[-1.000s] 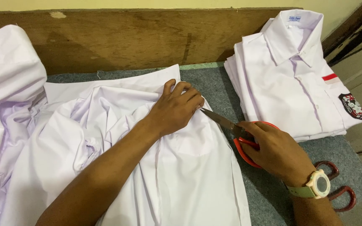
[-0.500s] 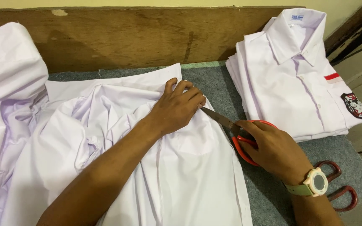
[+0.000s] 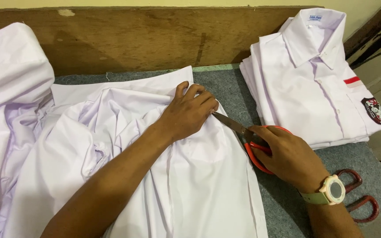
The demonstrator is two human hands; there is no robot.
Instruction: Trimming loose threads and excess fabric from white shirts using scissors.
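The work in hand is a snip at the edge of the white shirt (image 3: 190,176), which lies rumpled and spread over the middle of the grey-felted table (image 3: 239,94). The left hand (image 3: 188,112) presses flat on the cloth with fingers curled over a fold, pinning it. The right hand (image 3: 287,154), at about four o'clock from the left, is closed through the orange handles of the scissors (image 3: 243,134); the blades point toward ten o'clock and their tips disappear under the left fingers, so I cannot tell whether they are parted or closed.

In my judgement the next move calls for small, careful closure, keeping the tips clear of the pinning fingers and of the good cloth.

No containers are in view. A folded stack of white shirts (image 3: 314,88) sits at two o'clock, and dark red scissor handles (image 3: 360,194) lie at five o'clock, beside the wristwatch (image 3: 331,190).
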